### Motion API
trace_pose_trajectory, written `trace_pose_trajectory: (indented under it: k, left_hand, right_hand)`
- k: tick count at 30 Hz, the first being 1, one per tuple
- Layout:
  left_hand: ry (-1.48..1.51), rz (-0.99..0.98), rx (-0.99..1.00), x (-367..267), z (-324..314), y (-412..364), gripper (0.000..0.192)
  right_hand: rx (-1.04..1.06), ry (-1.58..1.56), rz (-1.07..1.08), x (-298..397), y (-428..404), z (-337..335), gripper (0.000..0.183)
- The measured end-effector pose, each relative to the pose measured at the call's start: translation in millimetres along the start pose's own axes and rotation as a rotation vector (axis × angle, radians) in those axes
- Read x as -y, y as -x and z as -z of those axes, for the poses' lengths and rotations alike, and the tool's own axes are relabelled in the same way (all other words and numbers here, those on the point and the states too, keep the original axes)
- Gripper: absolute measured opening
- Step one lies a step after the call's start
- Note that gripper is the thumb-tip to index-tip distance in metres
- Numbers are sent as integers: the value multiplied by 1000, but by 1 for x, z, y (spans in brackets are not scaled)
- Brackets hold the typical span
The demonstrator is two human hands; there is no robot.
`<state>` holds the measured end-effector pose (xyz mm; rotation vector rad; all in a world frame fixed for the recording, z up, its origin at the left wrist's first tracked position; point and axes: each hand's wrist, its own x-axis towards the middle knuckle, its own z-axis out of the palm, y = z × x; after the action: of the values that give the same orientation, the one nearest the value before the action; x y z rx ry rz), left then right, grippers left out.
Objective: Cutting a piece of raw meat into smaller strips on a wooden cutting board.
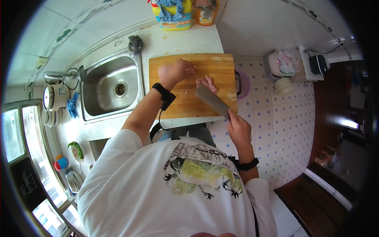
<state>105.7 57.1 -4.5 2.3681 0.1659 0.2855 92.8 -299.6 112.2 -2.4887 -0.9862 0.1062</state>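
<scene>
On the wooden cutting board (177, 103) lie pieces of raw meat (210, 83) right of the middle. My right hand (239, 127) grips a cleaver (213, 100), its broad blade slanting over the board with the far end at the meat. My left hand (174, 71) is above the board's upper left part, somewhat blurred. Pinkish meat (189, 65) shows at its fingertips; whether the fingers hold it or only touch it is unclear. A tiny scrap of meat lies between my left hand and the blade.
Left of the board is a steel sink (109, 86) with a faucet (59, 75); a scouring pad (136, 43) rests by its upper corner. Behind the board stand a yellow bottle (174, 25) and an orange bottle (206, 16). A blue cloth (72, 105) and a rice cooker (56, 96) are farther left.
</scene>
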Motion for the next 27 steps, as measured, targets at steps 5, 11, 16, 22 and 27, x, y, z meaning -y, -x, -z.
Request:
trace_pose_trajectory:
  k: [5,11,16,22,27]
  left_hand:
    - [52,-172,-44,-65,25,8,13]
    - [136,-298,241,-71,7,19,39]
    - [-34,-253,332,-66,-13,11,54]
    - [-80,-127,412,-64,-20,6,47]
    - [-43,-111,500,-67,-3,10,36]
  right_hand:
    - [-27,156,156,-13,10,0,50]
    - [-37,91,144,-20,15,17,37]
    - [-215,78,-3,-41,34,26,26]
    - [-301,-1,-176,-49,45,31,34]
    - [-320,-98,-203,-43,44,26,39]
